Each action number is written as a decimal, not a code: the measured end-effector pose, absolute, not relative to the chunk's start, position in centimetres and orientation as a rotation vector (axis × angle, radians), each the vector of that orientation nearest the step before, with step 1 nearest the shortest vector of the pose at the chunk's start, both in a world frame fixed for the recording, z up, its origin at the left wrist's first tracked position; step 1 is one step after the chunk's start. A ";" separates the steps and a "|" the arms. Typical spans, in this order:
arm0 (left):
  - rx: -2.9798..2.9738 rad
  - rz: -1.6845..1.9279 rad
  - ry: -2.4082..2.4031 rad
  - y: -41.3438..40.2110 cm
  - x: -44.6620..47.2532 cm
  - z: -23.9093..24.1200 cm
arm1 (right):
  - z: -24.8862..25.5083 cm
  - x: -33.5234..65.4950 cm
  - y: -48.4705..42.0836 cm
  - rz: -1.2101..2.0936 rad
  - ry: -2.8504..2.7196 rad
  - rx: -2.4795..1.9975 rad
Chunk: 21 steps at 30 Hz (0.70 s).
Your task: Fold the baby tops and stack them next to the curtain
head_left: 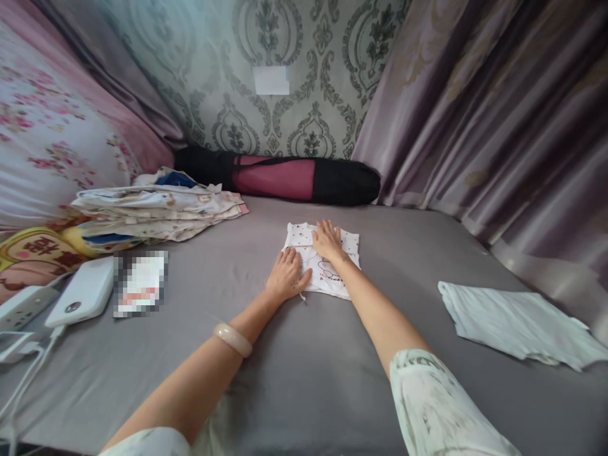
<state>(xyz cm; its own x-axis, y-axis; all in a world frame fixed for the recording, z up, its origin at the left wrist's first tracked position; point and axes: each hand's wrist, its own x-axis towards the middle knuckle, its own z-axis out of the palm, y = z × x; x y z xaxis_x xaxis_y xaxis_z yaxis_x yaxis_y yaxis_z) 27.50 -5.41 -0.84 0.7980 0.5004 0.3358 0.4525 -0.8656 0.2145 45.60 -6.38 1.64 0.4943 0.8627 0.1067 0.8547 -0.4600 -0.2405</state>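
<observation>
A small white garment (311,278) lies folded on the grey bed sheet (228,266), in front of me. Dots pattern its upper part, and a printed figure with lettering shows lower down. My left hand (287,277) rests on the garment's left edge, fingers stretched out. Higher up on the cloth, my right hand (327,239) lies flat near the top, its fingers extended. Both palms press down without gripping. Part of the print is hidden behind my right wrist.
A pile of folded clothes (166,206) lies at the left. Nearer are a white power bank (85,291), a power strip (26,307) with cables, and a blurred packet (141,284). A pale folded garment (517,323) is at right. A black and maroon bag (275,177) lies along the wall.
</observation>
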 end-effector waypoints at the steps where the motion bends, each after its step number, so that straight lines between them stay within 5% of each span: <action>1: 2.863 0.583 0.767 -5.4 27.5 -0.9 | 1.5 46.1 -7.0 0.054 -1.429 -2.517; 21: 2.872 0.444 0.678 -5.7 27.1 0.1 | 1.9 49.4 -12.7 0.136 -1.408 -2.571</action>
<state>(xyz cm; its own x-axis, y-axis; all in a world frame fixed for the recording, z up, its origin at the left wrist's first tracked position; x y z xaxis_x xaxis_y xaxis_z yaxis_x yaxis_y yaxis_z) 27.06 -5.66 0.11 0.8534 0.4580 0.2488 0.4114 -0.8850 0.2182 49.41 -12.66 1.90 0.5401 0.8414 0.0181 0.8224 -0.5231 -0.2238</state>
